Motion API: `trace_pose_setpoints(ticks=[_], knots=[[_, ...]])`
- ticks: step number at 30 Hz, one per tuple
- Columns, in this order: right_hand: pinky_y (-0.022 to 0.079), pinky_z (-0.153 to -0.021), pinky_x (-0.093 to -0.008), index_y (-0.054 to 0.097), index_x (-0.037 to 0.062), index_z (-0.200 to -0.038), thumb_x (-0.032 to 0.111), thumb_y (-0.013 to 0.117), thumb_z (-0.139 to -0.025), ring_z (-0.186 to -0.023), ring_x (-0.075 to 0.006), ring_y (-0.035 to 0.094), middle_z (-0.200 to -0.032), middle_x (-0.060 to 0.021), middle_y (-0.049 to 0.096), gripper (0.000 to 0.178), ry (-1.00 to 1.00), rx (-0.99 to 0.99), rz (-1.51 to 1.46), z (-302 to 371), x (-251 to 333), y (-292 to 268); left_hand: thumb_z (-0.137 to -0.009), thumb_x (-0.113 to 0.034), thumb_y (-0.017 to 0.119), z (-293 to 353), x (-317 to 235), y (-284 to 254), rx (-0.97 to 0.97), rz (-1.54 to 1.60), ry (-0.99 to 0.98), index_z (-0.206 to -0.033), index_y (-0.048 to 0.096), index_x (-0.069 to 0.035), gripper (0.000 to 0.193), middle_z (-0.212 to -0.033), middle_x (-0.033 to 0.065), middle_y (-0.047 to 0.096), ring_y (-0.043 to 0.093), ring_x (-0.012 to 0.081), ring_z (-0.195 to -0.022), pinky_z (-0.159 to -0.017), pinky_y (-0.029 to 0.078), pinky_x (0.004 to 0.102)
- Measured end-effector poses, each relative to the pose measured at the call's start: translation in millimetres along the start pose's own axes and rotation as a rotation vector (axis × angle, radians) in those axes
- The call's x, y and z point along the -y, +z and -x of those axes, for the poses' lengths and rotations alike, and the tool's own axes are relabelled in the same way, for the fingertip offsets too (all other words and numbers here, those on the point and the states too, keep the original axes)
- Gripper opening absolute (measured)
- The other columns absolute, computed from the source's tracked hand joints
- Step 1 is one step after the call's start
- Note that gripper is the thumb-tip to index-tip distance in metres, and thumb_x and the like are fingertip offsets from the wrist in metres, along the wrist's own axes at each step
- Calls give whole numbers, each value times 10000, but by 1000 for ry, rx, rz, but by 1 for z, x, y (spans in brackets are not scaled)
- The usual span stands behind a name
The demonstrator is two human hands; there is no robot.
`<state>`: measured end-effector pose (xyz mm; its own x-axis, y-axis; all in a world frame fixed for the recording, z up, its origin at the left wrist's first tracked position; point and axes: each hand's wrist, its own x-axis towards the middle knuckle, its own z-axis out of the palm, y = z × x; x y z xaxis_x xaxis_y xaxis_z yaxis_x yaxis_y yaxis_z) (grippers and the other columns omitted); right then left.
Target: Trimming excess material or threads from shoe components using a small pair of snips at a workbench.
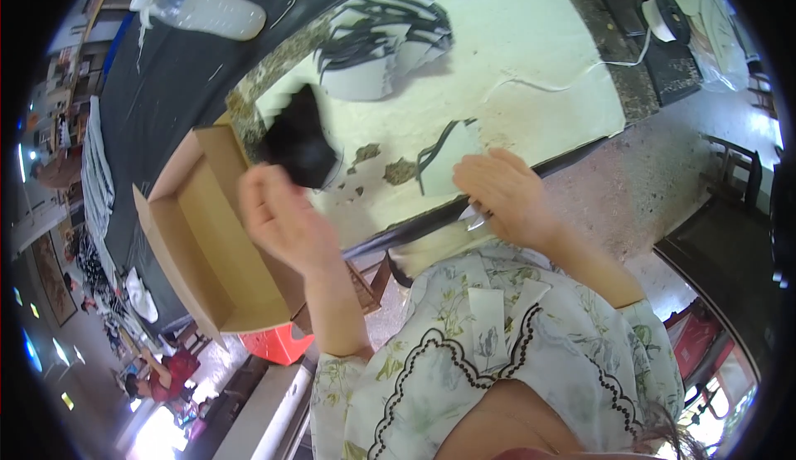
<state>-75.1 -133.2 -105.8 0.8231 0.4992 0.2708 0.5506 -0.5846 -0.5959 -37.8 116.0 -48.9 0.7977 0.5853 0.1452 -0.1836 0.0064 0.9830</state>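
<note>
My left hand (pixel 282 220) is raised beside the open cardboard box, its fingers curled and smeared by motion. Just beyond the fingertips is a black cut piece (pixel 305 141), blurred at its upper end; whether the hand grips it I cannot tell. My right hand (pixel 507 195) is closed at the front edge of the worktable, around a shiny metal tool (pixel 474 216) that is mostly hidden. Its fingertips reach the edge of a pale grey piece with black borders (pixel 448 160). Farther back lies an overlapping pile of similar pieces (pixel 369 50).
The cardboard box (pixel 220 253) stands left of the white work surface (pixel 531 37), whose covering has worn patches (pixel 400 171). A white cord (pixel 564 87) crosses the right side. A plastic bottle (pixel 207 11) lies on black cloth. A person (pixel 166 375) is at the lower left.
</note>
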Motion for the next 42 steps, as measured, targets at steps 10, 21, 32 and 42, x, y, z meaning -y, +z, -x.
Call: trace_pose_setpoints(ticks=[10,21,32,42], knots=[[555,-676,-314,616,97,-1178,-192,502,-675,-962,-240,664,-1241,-98,592,590,171,-152,-162,-35,-46,-53,-840,-84,675,50,39,-71,457,-1049,710,-1078,673,-15,247,-1118,153,655,623,367,-1058,-928,491,449],[474,-634,-378,523,47,-933,-88,577,-723,-706,-357,597,-789,-137,590,256,89,224,82,-95,-63,-75,-788,-194,734,82,46,-4,855,-788,668,-1145,661,-73,384,-1182,67,622,589,265,-1103,-976,488,424],[428,-552,-244,570,18,-916,189,583,-961,-584,-68,539,-702,-3,603,177,549,572,-843,-131,9,-62,-751,-99,722,97,49,-16,705,-701,750,-1050,666,0,320,-1140,119,627,603,279,-1005,-823,518,405],[394,-548,-261,609,-1,-816,95,614,-870,-586,-65,496,-644,0,556,110,384,599,-483,-103,-21,-34,-734,-62,726,98,62,-13,708,-682,718,-1060,686,-14,332,-1128,91,645,608,265,-959,-816,497,386]])
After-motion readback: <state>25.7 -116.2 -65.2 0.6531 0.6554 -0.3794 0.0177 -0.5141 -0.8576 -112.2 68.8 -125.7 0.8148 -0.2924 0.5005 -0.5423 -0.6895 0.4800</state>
